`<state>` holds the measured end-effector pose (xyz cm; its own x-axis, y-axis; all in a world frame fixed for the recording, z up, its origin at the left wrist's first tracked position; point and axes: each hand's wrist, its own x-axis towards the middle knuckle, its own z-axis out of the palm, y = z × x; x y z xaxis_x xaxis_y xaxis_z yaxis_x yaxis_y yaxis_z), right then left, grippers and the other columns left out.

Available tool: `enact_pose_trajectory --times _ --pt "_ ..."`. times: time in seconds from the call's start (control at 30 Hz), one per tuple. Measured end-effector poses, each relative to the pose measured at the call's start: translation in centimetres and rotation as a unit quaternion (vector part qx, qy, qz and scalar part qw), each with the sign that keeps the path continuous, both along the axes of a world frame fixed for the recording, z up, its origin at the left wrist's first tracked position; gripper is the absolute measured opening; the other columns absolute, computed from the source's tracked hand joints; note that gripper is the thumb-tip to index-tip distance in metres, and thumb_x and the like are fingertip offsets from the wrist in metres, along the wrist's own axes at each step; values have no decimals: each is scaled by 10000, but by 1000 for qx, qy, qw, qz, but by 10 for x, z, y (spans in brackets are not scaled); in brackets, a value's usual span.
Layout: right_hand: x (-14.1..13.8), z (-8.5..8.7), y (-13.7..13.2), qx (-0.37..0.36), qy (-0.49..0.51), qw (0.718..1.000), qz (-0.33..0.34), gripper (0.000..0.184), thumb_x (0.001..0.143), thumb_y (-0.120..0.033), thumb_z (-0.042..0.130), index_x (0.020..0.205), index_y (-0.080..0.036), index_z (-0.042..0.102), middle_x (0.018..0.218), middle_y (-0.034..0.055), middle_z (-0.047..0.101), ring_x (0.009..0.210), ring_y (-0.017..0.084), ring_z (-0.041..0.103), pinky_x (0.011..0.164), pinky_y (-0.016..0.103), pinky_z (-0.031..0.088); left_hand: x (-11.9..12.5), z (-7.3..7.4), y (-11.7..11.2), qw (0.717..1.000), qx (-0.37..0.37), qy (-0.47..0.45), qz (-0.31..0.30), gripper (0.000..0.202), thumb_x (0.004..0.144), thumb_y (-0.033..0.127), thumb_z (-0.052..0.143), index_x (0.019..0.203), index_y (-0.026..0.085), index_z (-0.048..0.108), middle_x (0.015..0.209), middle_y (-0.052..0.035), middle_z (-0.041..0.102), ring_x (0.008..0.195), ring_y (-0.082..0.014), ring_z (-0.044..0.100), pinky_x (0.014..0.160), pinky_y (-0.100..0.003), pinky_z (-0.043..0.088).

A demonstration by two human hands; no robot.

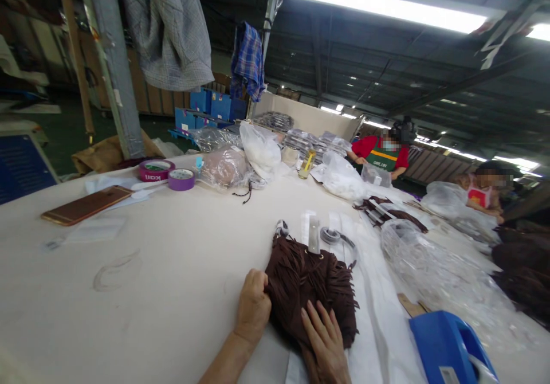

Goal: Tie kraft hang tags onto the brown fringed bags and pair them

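Observation:
A dark brown fringed bag (292, 269) lies on the white table in front of me, its strap wrapped in pale material at the top. My left hand (253, 301) is closed on the bag's left edge, knuckles up. Flat on the lower front of the bag rests my right hand (324, 338), fingers stretched out over the fringe. A pale tag (314, 235) stands at the bag's top between two metal eyelets. Just behind it is a coiled grey strap (330, 235).
A phone (88, 204), a magenta tape roll (156, 169) and a purple tape roll (181, 179) lie at left. Clear plastic bags (421, 252) and a blue plastic container (449, 344) are at right. Two people (380, 155) work farther back.

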<state>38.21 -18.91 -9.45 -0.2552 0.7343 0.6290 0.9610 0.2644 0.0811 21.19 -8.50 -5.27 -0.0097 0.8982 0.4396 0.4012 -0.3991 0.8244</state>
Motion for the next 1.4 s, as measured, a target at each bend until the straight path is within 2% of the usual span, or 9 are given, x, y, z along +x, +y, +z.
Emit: enact_pose_trajectory --times 0.1,0.3,0.7,0.83,0.9,0.97,1.07,1.2,1.4 --pt "-4 3 -1 -7 9 1000 -8 615 810 -141 406 1396 -212 236 1254 106 528 1229 326 381 942 566 339 -4 3 3 1000 -11 1 5 250 469 -22 313 534 214 263 600 3 386 608 -157 394 559 -251 308" --pt "-9 11 -1 -8 26 1000 2 611 807 -117 395 1393 -200 242 1273 107 510 1244 313 360 954 566 322 -9 9 13 998 -32 21 -54 241 472 23 323 614 197 408 628 11 466 628 -143 450 585 -225 350" --pt "-17 30 -8 -53 3 999 -12 555 760 -97 444 1310 -150 402 1335 92 446 1274 299 306 968 539 345 -14 7 13 991 -76 103 -39 200 557 45 331 519 211 227 514 49 310 533 -119 363 513 -219 263" --pt "-20 27 -7 -43 27 998 -31 557 728 -93 451 1282 -147 436 1327 90 457 1278 300 296 992 547 308 -42 29 12 982 -88 155 -67 194 513 68 423 513 220 302 471 64 349 470 -125 384 464 -224 296" --pt "-19 22 -5 -37 28 999 -24 573 719 -112 464 1290 -150 428 1328 94 455 1276 304 298 998 546 296 -47 45 4 984 -47 163 -62 210 498 39 396 612 213 430 628 15 510 642 -166 504 596 -256 400" --pt "-15 16 -2 -27 20 999 -12 583 724 -145 475 1304 -153 410 1327 99 456 1268 308 313 994 538 302 -35 57 -11 976 52 180 -108 374 573 17 369 851 195 546 921 -60 596 943 -190 525 837 -298 415" --pt "-9 6 2 11 8 1000 9 533 757 -214 463 1287 -170 435 1272 97 513 1254 306 340 981 524 325 12 55 -34 893 67 361 -261 401 704 18 363 985 186 595 1059 -72 614 1015 -165 537 915 -271 404" --pt "-10 3 5 48 15 999 4 446 785 -233 428 1225 -207 499 1164 83 593 1241 305 362 964 530 335 70 34 -34 870 31 427 -244 395 725 40 415 1080 21 587 1211 -213 522 1171 -276 449 975 -382 366" --pt "-20 11 3 -1 31 999 -43 444 754 -175 495 1197 -185 520 1230 102 546 1213 295 407 990 510 329 72 35 -3 878 3 447 -173 473 783 157 425 1235 23 466 1309 -209 425 1254 -314 331 1043 -473 223"
